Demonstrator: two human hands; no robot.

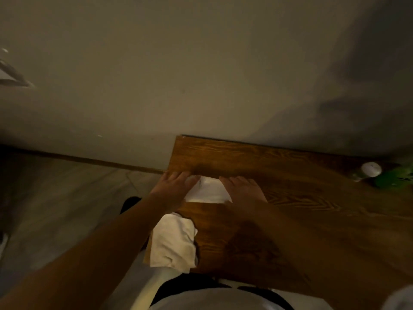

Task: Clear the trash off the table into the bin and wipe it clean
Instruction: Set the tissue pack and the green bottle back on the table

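Both hands, left hand (176,186) and right hand (243,189), lie flat and open on the white paper (206,191) on the worktop (290,198); I'd guess scrunching it up for binning comes next.

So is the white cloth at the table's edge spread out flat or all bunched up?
Bunched up. The white cloth lies crumpled with folds, hanging partly over the wooden table edge, touched by neither hand.

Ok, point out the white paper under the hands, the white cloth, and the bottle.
white paper (206,190), head view, bare middle between the hands.
white cloth (173,241), head view, its centre.
bottle (371,169), head view, white cap.
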